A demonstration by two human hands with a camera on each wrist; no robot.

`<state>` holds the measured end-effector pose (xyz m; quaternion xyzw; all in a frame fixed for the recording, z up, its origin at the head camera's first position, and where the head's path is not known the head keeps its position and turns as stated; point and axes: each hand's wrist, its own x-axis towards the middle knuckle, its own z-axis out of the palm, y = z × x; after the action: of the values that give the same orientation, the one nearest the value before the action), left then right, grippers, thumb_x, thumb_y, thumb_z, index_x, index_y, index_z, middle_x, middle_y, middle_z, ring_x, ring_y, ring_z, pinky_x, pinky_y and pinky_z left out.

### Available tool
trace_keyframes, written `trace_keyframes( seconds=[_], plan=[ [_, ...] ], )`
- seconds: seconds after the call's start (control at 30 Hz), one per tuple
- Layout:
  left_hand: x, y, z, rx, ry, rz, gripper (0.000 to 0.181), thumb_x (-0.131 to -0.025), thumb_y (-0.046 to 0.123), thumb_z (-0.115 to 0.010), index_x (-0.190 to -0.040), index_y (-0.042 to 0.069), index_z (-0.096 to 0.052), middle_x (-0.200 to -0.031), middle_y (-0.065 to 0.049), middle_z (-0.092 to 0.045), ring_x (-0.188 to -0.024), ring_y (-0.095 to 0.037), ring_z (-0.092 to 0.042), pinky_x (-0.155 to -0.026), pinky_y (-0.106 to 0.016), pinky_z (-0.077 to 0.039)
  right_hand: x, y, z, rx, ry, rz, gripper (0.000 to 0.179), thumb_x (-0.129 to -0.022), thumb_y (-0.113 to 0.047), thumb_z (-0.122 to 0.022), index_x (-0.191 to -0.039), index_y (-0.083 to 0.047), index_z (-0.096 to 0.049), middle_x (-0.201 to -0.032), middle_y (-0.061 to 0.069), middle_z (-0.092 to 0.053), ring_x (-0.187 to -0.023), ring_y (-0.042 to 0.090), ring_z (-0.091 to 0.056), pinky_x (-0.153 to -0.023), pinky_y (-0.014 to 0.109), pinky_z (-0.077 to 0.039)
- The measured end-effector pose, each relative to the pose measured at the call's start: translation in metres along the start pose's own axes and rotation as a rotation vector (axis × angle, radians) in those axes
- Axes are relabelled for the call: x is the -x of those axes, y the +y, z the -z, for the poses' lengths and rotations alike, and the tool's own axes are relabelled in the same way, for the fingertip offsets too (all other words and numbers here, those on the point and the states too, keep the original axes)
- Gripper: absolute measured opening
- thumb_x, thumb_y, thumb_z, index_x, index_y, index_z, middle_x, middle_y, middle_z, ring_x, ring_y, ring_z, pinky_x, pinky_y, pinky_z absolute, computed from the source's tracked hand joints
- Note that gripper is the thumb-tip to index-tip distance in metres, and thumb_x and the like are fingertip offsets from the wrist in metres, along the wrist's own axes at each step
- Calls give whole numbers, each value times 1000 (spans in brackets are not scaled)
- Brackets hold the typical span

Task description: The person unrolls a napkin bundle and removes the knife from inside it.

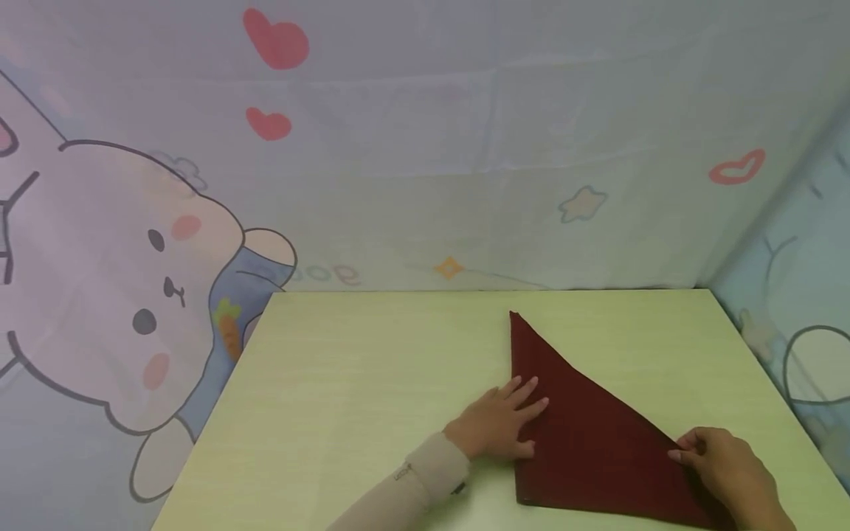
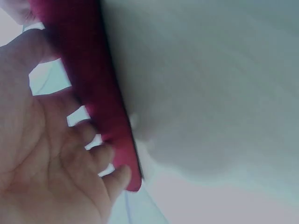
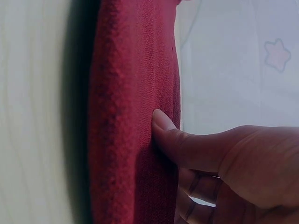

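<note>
A dark red cloth [image 1: 591, 435] lies on the table as a triangle, its sharp tip toward the back and a straight edge along its left. Spread fingers of my left hand [image 1: 498, 424] rest on that left edge. At the long slanting edge on the right, my right hand [image 1: 733, 468] pinches the cloth between thumb and fingers. The right wrist view shows the thumb [image 3: 163, 123] pressed on the near face of the knitted-looking fabric [image 3: 121, 102], its other fingers partly hidden behind. In the left wrist view, the fingertips reach over the cloth's thick edge [image 2: 88, 70].
The pale wooden table [image 1: 372, 354] ends at a back edge against a hanging printed sheet [image 1: 412, 133] with hearts, stars and a cartoon animal. Another printed sheet [image 1: 817, 295] hangs along the right side.
</note>
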<state>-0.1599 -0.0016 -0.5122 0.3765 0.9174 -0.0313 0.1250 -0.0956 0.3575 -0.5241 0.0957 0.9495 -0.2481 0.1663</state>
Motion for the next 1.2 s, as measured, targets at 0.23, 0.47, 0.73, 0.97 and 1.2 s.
trace_keyframes(
  seconds=[0.23, 0.47, 0.73, 0.97, 1.2],
  plan=[
    [12, -17, -5, 132, -15, 27, 71, -98, 52, -51, -162, 35, -25, -171, 4, -10, -157, -20, -14, -123, -43, -25, -1, -2, 0, 11, 3, 21, 31, -84, -38, -81, -94, -10, -74, -89, 3, -71, -82, 25, -66, -65, 50, -51],
    [4, -6, 1, 15, 24, 17, 68, -96, 50, -54, -159, 29, -36, -169, -1, -20, -158, -23, -13, -124, -44, -24, -3, 1, 1, 8, -7, 24, 33, -83, -41, -81, -93, -11, -73, -88, 1, -71, -81, 23, -66, -64, 49, -51],
    [-12, 13, 7, -97, 49, -35, 60, -98, 46, -56, -154, 29, -45, -164, 8, -33, -156, -16, -21, -123, -44, -25, 0, -2, 0, 7, -6, 12, 30, -84, -38, -82, -92, -10, -73, -87, 1, -71, -81, 24, -66, -65, 49, -52],
    [-23, 28, 6, -177, 53, -59, 57, -100, 49, -55, -154, 33, -44, -163, 14, -34, -155, -14, -21, -124, -42, -23, 6, -6, 2, 7, 3, 25, 27, -86, -34, -81, -92, -9, -72, -84, 0, -70, -80, 23, -65, -65, 49, -51],
    [-17, 32, 1, -251, -56, 25, 62, -104, 60, -40, -160, 47, -16, -169, 22, -7, -158, -13, -8, -125, -46, -19, 2, -6, 2, 11, 2, 7, 26, -85, -33, -81, -92, -10, -73, -85, 1, -70, -79, 22, -65, -64, 49, -51]
  ],
)
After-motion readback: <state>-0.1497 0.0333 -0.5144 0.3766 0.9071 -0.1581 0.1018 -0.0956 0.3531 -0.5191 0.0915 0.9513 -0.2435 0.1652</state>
